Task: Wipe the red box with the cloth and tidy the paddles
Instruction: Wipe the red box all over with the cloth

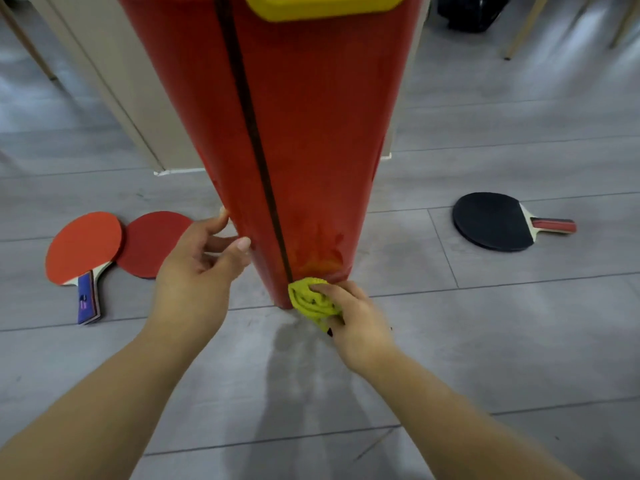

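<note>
Yellow cloth (314, 299) bunched at the bottom near corner of the red box (298, 140), pressed against the box where it meets the grey floor (485, 341). Right hand (356, 323) has fingers curled down over the cloth and closed on it, fingertips on its top folds, thumb side tucked under the wad. Left hand (197, 271) sits just left of the box: thumb tip touching the box's left face, index finger reaching round the edge higher up, remaining fingers loosely bent and apart, not closed on anything. Box stands upright on the floor, tall, glossy red, a dark strip running down its near face to the cloth; yellow handle (322, 6) at the top edge of view. Lower face shows a paler smeared patch just above the cloth. Both forearms bare, entering from the lower corners, converging on the base of the box. Two red paddles (83, 247) lie flat on the floor to the left, blades overlapping; one has a blue handle. A black paddle (491, 221) lies flat well to the right, red handle pointing right.
</note>
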